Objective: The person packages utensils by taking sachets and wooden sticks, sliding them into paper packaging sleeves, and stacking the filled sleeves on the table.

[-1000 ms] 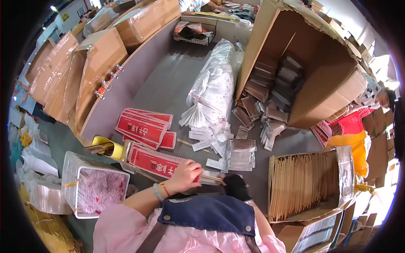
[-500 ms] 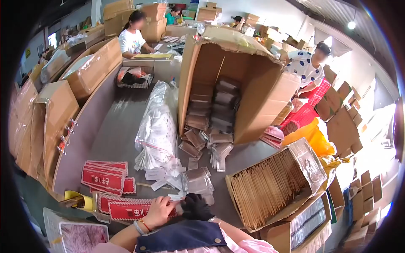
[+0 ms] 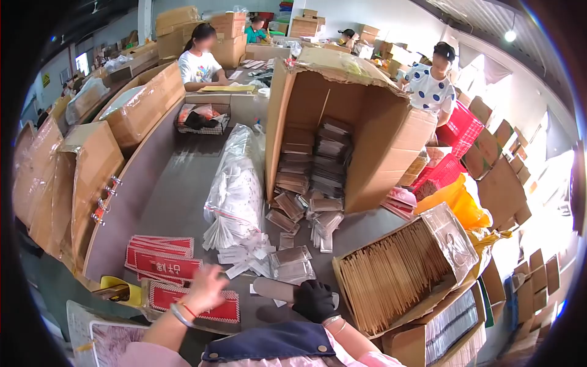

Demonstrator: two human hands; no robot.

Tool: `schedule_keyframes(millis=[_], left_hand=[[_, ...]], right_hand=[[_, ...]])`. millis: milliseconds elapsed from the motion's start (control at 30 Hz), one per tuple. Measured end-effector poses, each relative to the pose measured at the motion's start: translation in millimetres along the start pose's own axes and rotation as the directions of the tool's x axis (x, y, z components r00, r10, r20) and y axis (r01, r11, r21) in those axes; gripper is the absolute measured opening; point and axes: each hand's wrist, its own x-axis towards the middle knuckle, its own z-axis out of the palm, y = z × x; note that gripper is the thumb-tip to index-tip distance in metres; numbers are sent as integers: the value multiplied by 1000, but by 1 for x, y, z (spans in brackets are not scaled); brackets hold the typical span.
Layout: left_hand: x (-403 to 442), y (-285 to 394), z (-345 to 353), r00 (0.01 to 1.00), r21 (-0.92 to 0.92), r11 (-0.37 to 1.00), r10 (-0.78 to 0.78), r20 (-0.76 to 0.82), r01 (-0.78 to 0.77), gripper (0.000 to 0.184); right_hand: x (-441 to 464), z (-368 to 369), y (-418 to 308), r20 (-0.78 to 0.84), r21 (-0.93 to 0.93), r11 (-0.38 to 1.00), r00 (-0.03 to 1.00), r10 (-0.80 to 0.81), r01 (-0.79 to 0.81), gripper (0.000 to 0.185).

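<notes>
Gloved right hand closed around a grey bar, near the clear packs. Bare left hand blurred, fingers spread over red cards; contact cannot be told. Risk: a low swing of the bar could scatter slips; a careless left hand, the cards.

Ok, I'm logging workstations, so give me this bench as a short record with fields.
Left hand: bare, fingers spread, near red packets; contact unclear
Right hand: black-gloved, gripping a grey-brown item
Mid-bench: white slips by a plastic bag
Far side: open carton holding stacked packets
Right side: boxed wooden sticks
</notes>
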Motion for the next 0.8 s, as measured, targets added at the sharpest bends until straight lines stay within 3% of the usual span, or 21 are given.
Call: schedule_keyframes(millis=[33, 67, 100, 167, 267, 300, 367, 533, 733, 800], left_hand=[[0, 16, 8, 996, -231, 973, 31, 78, -12, 36], [-4, 23, 29, 983, -249, 962, 141, 119, -108, 56], [-6, 39, 26, 976, -144, 982, 144, 162, -121, 54], [-11, 35, 44, 954, -121, 990, 105, 281, -74, 60], [-11, 18, 59, 901, -186, 983, 92, 424, -13, 65], [-12, 21, 50, 901, -183, 983, 81, 426, -2, 65], [-11, 29, 28, 970, -177, 982, 110, 216, -72, 59], [-17, 23, 47, 946, -102, 993, 94, 309, -65, 47], [-18, 24, 41, 979, -102, 994, 56, 196, -36, 43], [-19, 24, 37, 951, -102, 995, 50, 304, -19, 41]], right_hand=[[-1, -1, -3, 4, -9, 1000, 1000, -11, 11, 53], [-2, 11, 3, 4, 7, 1000, 1000, -3, 3, 57], [-2, 15, 5, 8, 12, 1000, 1000, -14, 14, 57], [-3, 21, 7, -17, 1, 999, 998, -53, 53, 59], [-4, 12, 3, -14, 0, 1000, 1000, 15, -15, 59], [-5, 11, 2, -9, 6, 1000, 1000, 6, -6, 59], [-4, 10, 2, -91, 32, 999, 996, -22, 25, 57], [-6, 11, -2, -72, 53, 997, 996, -47, 51, 57], [-6, 25, 5, -47, 28, 996, 996, -82, 83, 57], [-7, 29, 8, -48, 7, 992, 991, -124, 124, 57]])
